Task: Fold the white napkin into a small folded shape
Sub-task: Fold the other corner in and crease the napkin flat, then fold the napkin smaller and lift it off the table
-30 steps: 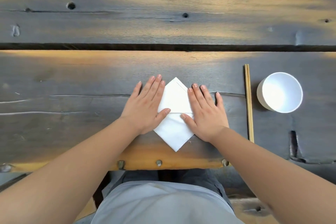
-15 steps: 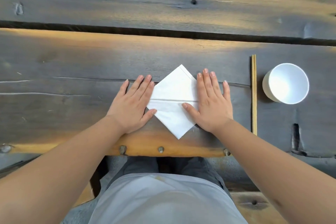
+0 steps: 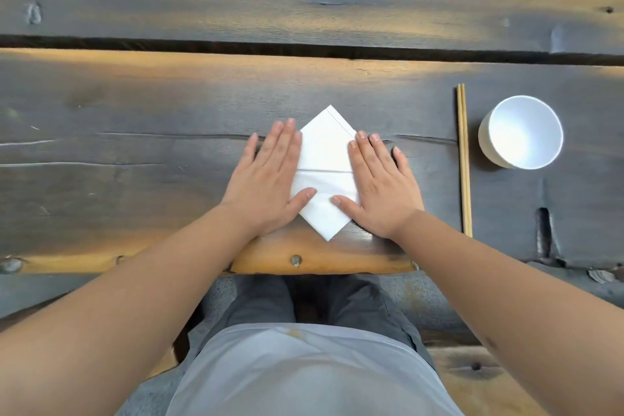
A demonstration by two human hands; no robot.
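Head view: since a second ago, little altered beyond a camera shift — thumbs now slid lower and nearer each other across the white napkin, likely crease-smoothing, fold only partway done. Left hand and right hand spread flat, palms down, pressing the napkin's side corners at frame centre — nothing pinched.

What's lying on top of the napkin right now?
Both hands lie flat on the white napkin: left hand over its left side, right hand over its right. The corners beneath the palms are hidden.
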